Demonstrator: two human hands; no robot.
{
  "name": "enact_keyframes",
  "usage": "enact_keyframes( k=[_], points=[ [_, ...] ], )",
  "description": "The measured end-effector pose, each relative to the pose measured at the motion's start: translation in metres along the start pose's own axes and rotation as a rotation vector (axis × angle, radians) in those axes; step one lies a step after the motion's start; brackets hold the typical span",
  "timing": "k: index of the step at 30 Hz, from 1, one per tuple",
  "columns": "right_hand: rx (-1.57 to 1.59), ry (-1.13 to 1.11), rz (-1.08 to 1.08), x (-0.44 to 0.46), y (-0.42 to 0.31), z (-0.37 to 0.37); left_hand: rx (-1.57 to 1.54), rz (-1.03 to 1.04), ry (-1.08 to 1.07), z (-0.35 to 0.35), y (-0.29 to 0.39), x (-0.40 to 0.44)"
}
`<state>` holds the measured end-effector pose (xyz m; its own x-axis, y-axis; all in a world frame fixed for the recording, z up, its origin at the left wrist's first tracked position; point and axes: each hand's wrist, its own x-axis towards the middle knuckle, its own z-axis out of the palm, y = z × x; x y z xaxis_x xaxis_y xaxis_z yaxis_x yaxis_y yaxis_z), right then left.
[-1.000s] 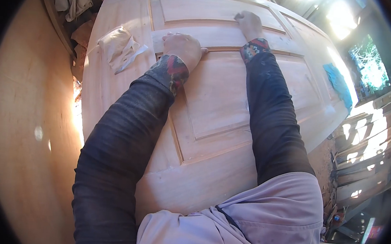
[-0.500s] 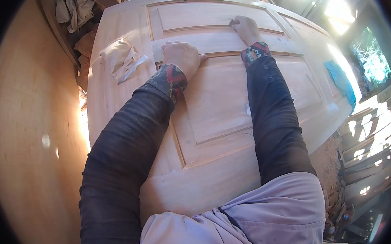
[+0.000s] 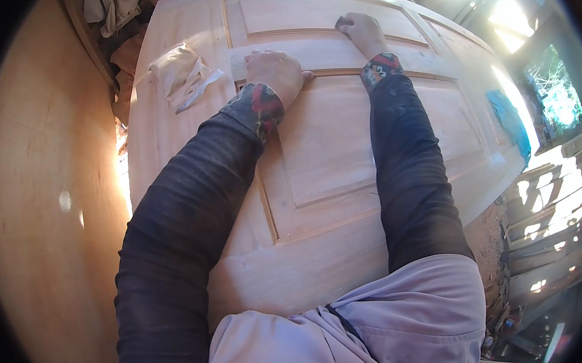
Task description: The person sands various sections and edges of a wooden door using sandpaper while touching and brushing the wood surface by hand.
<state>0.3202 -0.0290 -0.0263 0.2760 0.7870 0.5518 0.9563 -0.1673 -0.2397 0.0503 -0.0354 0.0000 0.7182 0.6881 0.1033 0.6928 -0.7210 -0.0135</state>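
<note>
A pale wooden panelled door (image 3: 338, 134) lies flat in front of me. My left hand (image 3: 276, 74) rests on its frame, at the corner between two panels, thumb stretched out to the right; the fingertips are partly hidden behind the hand. Farther off, my right hand (image 3: 363, 31) is closed on a small greyish-brown piece of sandpaper (image 3: 343, 23), over the far panel. Most of that piece is covered by the fingers. To the left of my left hand, a crumpled cream cloth (image 3: 177, 72) with a whitish strip lies on the door.
A blue cloth or plastic piece (image 3: 509, 122) hangs over the door's right edge. Along the left stands a large smooth wooden board (image 3: 48, 185). Wood scraps and slats (image 3: 551, 220) fill the right side. Rumpled cloth (image 3: 108, 0) hangs at the upper left.
My right hand has shifted slightly away from me and left over the far panel, showing more of the sandpaper. The left hand stays at the same door corner; the view has tilted slightly.
</note>
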Motion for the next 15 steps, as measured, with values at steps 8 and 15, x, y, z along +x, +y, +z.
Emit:
enact_keyframes(
  k=[8,15],
  points=[
    [-0.056,-0.049,-0.007,0.005,-0.002,0.0,0.05,0.014,0.105,0.008,0.001,0.002],
    [-0.037,0.033,0.147,-0.001,0.024,-0.006,0.049,0.024,0.106,0.007,-0.002,-0.001]
  ],
)
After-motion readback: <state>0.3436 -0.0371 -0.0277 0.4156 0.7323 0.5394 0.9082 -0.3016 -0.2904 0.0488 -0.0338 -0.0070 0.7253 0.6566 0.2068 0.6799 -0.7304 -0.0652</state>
